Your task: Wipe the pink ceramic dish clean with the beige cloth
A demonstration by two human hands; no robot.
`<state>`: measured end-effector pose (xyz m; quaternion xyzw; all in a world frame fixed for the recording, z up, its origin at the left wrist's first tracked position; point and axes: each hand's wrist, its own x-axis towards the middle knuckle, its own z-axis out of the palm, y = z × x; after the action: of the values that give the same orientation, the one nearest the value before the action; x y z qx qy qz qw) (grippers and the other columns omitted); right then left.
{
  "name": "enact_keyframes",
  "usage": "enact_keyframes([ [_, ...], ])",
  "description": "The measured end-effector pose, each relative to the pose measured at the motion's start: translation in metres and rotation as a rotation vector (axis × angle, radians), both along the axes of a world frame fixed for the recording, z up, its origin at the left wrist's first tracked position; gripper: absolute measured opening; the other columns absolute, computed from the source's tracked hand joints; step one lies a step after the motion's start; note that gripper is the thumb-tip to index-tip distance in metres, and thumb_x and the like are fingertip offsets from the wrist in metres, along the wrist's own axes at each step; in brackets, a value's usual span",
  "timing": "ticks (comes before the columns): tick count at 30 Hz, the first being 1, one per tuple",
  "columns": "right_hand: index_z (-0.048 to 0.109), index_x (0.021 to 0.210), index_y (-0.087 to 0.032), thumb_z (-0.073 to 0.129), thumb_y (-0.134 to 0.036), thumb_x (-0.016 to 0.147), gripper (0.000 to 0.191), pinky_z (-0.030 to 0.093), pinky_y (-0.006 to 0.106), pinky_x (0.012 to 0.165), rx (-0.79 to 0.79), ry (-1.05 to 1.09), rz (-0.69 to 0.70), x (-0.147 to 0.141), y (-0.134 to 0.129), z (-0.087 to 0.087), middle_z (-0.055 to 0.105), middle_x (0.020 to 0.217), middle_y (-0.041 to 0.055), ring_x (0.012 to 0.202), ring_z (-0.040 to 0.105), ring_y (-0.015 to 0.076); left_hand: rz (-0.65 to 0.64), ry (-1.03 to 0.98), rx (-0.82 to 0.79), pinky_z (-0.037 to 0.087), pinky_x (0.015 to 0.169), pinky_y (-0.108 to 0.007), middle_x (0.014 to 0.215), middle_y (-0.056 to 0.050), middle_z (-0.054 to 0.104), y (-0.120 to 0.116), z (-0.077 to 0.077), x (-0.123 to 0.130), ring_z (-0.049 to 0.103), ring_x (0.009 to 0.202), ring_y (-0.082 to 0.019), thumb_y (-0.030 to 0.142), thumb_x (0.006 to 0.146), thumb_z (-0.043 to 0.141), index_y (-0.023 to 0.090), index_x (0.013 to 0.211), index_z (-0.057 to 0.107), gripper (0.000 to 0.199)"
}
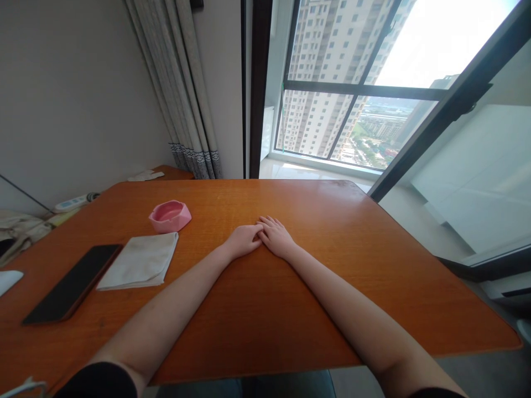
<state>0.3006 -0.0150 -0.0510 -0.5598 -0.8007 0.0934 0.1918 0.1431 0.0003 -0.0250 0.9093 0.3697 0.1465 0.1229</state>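
My left hand [244, 241] and my right hand [277, 236] rest on the brown wooden table [265, 326], meeting near its middle. Their fingertips and thumbs touch and partly overlap. The fingers of my right hand lie stretched out flat. My left hand also lies low on the wood, some of its fingers hidden where the hands meet. I see no object in either one. To the left of my hands are a pink angular bowl [170, 218], a folded off-white cloth [140, 262] and a dark flat slab [74, 283] with a reddish-brown edge.
A white power strip [74, 203] lies past the table's left edge, beside crumpled fabric [20, 229]. A white cable end [27, 386] shows at the lower left. Beyond the table are a grey curtain [174, 83] and a dark-framed window [332, 124].
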Motion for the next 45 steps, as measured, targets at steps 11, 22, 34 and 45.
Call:
enact_keyframes([
  [11,0.053,0.125,-0.022,0.033,-0.039,0.094,0.04,0.024,0.046,0.11,0.034,0.025,0.017,0.002,0.001,0.0,0.045,0.139,0.0077,0.133,0.033,0.024,0.035,0.04,0.045,0.045,0.078,-0.03,0.103,-0.008,0.064,-0.002,0.011,-0.006,0.061,0.092,-0.021,0.028,0.086,0.043,0.021,0.11,0.053,0.027],
  [22,0.057,0.115,-0.019,0.043,-0.036,0.091,0.033,0.034,0.038,0.103,0.107,0.128,-0.007,0.003,0.003,-0.001,0.056,0.122,0.0104,0.119,0.047,0.0213,0.914,0.287,0.192,0.031,0.093,-0.058,0.114,-0.024,0.058,0.014,0.038,-0.138,0.053,0.107,-0.039,0.052,0.08,0.048,0.009,0.127,0.041,0.064],
  [34,0.044,0.129,-0.02,0.04,-0.041,0.089,0.045,0.033,0.039,0.106,0.093,0.605,-0.106,0.01,0.013,-0.008,0.053,0.127,0.0103,0.122,0.046,0.02,0.534,0.126,0.222,0.04,0.093,-0.043,0.105,-0.013,0.064,0.002,0.04,-0.092,0.058,0.097,-0.028,0.032,0.086,0.044,0.016,0.106,0.055,0.028],
  [45,0.053,0.119,-0.02,0.046,-0.037,0.088,0.036,0.03,0.042,0.108,0.259,0.476,0.161,0.008,-0.012,0.023,0.041,0.139,0.0106,0.129,0.037,0.0234,0.019,-0.069,0.191,0.033,0.103,-0.044,0.097,-0.007,0.064,-0.035,0.024,-0.014,0.057,0.095,-0.021,0.025,0.088,0.046,0.018,0.092,0.057,0.014],
])
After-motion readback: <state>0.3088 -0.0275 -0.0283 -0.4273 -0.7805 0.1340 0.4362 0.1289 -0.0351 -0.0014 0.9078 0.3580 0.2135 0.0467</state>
